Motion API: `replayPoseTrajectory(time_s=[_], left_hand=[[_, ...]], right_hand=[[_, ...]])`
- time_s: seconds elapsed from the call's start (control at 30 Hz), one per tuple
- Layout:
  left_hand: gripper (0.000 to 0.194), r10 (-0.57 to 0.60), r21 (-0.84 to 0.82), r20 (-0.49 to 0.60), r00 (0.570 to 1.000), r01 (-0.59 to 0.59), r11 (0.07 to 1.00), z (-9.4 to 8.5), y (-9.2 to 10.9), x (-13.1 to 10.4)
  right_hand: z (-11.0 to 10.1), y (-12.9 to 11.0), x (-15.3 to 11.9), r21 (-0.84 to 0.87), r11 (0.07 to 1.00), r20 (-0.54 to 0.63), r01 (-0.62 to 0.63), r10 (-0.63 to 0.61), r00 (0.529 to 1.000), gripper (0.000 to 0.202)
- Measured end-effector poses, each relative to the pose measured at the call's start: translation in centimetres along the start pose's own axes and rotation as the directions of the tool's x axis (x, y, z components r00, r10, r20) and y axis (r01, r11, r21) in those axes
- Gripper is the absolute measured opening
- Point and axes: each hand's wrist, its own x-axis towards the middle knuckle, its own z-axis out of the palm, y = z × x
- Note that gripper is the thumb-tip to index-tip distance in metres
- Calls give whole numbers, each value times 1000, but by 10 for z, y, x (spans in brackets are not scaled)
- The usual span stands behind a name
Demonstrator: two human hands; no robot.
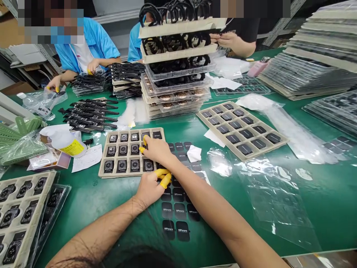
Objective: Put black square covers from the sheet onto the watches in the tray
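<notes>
A beige tray [102, 163] of black smartwatch cases [122, 165] lies before me, sensor sides up. My right hand [157, 150] crosses over my left and reaches into the tray's right part. Its yellow-cotted fingertips close in at a middle-row compartment; whatever lies between them is hidden. My left hand [150, 186] is by the tray's lower right corner, cotted thumb and fingers pressed together. What they pinch cannot be made out. Under and beside my forearms spread black square film stickers [180, 210] with white "HiFuture" print, partly covered by my right arm.
Right of centre lies another tray [199, 115] of black squares, near clear plastic sheets [279, 201]. Tall tray stacks [178, 63] stand behind; more watch trays [46, 201] sit at left. Strapped watches [89, 113] lie farther back. Co-workers work across the table.
</notes>
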Motion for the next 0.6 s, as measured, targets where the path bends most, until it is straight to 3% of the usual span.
replayPoseTrajectory(time_s=[0.1, 0.17, 0.2, 0.27, 0.37, 0.47, 0.6], left_hand=[[23, 0, -11, 2, 1000, 0, 1000, 0, -1, 0], [22, -14, -44, -10, 1000, 13, 999, 0, 0, 0], [23, -30, -77, -21, 999, 28, 997, 0, 0, 0], [25, -79, -159, -26, 997, 74, 984, 0, 2, 0], [45, -167, -236, -3, 986, 161, 958, 0, 4, 0], [69, -201, -235, 0, 980, 196, 952, 0, 3, 0], [79, -157, -185, 0, 988, 154, 971, 0, 2, 1]], right_hand=[[-3, 9, -9, 77, 996, -63, -37, 42, 997, 26], [-5, 24, -27, 307, 952, -86, -14, 42, 995, 21], [-6, 34, -39, 469, 883, -76, 9, 31, 997, 21], [-7, 52, -68, 760, 650, -23, 21, -4, 1000, 25], [-5, 70, -107, 921, 387, 16, -40, 64, 998, 30], [-1, 74, -128, 933, 349, 25, -84, 170, 985, 30], [7, 69, -132, 919, 375, 64, -119, 156, 986, 22]])
